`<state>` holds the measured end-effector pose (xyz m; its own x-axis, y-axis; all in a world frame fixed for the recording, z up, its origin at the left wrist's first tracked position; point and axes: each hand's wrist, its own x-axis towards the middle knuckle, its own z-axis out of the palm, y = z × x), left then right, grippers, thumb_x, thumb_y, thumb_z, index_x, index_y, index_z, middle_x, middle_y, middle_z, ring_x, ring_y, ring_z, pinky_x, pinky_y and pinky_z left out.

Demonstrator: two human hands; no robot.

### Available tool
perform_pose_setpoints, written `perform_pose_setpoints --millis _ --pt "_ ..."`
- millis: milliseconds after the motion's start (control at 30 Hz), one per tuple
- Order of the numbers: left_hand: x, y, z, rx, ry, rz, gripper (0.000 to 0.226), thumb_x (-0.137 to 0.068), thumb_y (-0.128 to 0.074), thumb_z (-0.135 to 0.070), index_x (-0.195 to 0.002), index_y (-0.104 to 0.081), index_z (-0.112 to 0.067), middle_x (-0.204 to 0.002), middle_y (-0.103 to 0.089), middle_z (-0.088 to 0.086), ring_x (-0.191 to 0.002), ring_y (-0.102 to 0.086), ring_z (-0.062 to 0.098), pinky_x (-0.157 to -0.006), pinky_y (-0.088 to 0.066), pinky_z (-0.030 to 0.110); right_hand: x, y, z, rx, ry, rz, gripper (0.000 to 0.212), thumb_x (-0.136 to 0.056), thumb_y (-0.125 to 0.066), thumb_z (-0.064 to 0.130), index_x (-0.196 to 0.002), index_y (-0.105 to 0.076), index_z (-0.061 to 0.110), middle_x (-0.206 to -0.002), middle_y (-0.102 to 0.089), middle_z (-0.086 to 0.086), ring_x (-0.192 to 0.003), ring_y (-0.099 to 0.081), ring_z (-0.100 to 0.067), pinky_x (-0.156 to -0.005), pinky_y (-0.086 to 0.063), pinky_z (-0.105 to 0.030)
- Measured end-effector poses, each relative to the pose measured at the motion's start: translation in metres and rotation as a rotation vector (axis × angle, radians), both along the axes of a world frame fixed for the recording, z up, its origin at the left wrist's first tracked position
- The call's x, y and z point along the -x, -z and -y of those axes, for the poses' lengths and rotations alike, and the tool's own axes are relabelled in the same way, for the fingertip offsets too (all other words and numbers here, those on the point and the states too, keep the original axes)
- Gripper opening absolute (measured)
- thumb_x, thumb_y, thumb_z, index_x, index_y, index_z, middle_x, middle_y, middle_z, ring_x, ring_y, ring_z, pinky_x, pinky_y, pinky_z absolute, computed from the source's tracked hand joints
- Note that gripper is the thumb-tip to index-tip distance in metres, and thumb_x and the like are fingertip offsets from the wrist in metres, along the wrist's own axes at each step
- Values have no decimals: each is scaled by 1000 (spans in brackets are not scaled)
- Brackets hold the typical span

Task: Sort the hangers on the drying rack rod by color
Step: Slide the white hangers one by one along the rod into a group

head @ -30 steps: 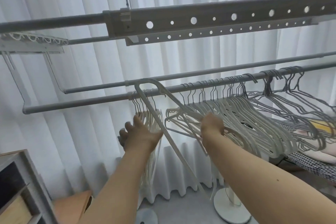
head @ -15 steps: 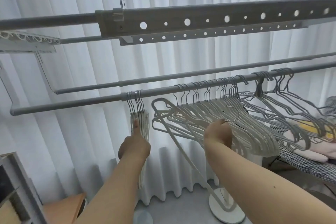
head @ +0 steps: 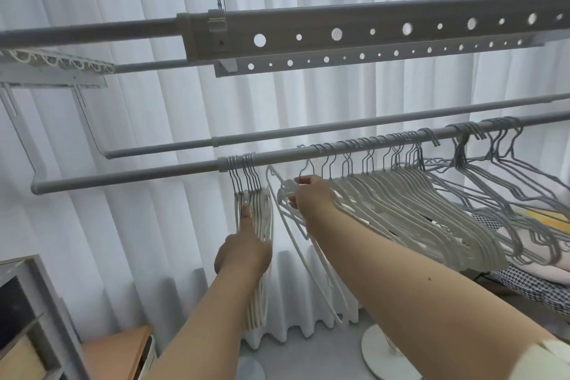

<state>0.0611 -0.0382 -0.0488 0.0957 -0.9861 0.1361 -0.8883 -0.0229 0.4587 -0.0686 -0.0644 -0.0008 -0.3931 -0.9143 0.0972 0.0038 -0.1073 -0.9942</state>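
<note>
R hand [head: 311,199] now grips white hanger [head: 296,225] nearer rod [head: 172,171]; L hand [head: 243,251] still pressing left bunch [head: 257,213], forefinger out.

Bright daylight glows through pleated white sheer curtains [head: 148,120], above a pale grey floor [head: 311,361] and light wooden furniture [head: 117,352].

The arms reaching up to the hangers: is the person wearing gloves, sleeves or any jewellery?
No gloves or jewellery show. The left hand and right hand are bare, as are both forearms. At the bottom right corner, a pale, cream-coloured sleeve edge shows on the right arm. The right forearm bears a few small dark moles.
</note>
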Motion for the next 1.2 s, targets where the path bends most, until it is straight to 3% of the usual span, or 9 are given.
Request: perform_pose_setpoints --millis 100,233,400,500,600,733,867,1000,1200 --pt "-1 1 -4 21 33 3 81 -95 -41 -42 -151 18 -41 -112 -62 10 -89 -61 27 -66 -43 32 -13 -6 6 48 -96 74 8 -92 -54 8 -98 -59 7 -85 -62 -9 -70 -59 -17 -84 -55 -36" --pt "-4 2 -10 30 43 0 71 -99 -31 -49 -152 16 -42 -129 -56 14 -107 -60 31 -72 -40 33 -19 -9 13 38 -184 75 15 -93 -45 0 -87 -56 8 -78 -51 -6 -71 -52 -18 -81 -50 -35" --pt "-9 -3 -11 18 48 -65 63 -101 -22 -51 -154 10 -40 -135 -55 13 -114 -57 32 -80 -42 36 -26 -8 13 -80 -299 -160 38 -98 -40 8 -132 -48 -8 -100 -53 -12 -87 -52 -25 -99 -43 -41" --pt "-6 -13 -17 62 -35 -56 63 -100 -25 -52 -156 -7 -28 -142 -40 18 -129 -41 35 -99 -39 44 -26 -5 13 -27 -215 -287 38 -99 -39 20 -122 -58 -4 -120 -61 -20 -113 -57 -36 -101 -45 -43" --pt "3 -24 -24 221 -46 -82 58 -101 -33 -44 -150 -27 -15 -145 -34 16 -135 -29 32 -108 -33 44 -14 0 12 82 33 -393 38 -101 -36 25 -101 -67 5 -97 -65 -6 -91 -57 -25 -77 -38 -30" --pt "21 -25 -18 411 126 -162 39 -98 -44 -27 -131 -53 -9 -132 -51 13 -122 -45 27 -104 -34 36 7 7 4 113 241 -520 34 -99 -35 26 -92 -63 7 -91 -63 -7 -87 -55 -25 -71 -34 -31" --pt "44 -19 -20 320 279 -307 41 -97 -50 -20 -136 -52 -9 -134 -53 9 -121 -53 23 -105 -39 32 22 16 0 26 241 -557 39 -100 -31 29 -106 -61 5 -107 -63 -11 -102 -56 -30 -78 -36 -34" --pt "58 -14 -21 231 314 -384 41 -98 -50 -21 -137 -51 -11 -131 -59 6 -119 -56 20 -101 -43 31 32 21 -7 -1 254 -549 35 -98 -30 30 -95 -58 8 -99 -61 -8 -93 -55 -28 -76 -39 -36" --pt "70 -10 -20 133 300 -416 41 -97 -50 -23 -136 -51 -12 -127 -61 6 -116 -57 20 -93 -41 27 42 17 -18 -37 191 -579 48 -103 -18 36 -131 -50 13 -134 -53 -9 -124 -48 -31 -93 -35 -40"
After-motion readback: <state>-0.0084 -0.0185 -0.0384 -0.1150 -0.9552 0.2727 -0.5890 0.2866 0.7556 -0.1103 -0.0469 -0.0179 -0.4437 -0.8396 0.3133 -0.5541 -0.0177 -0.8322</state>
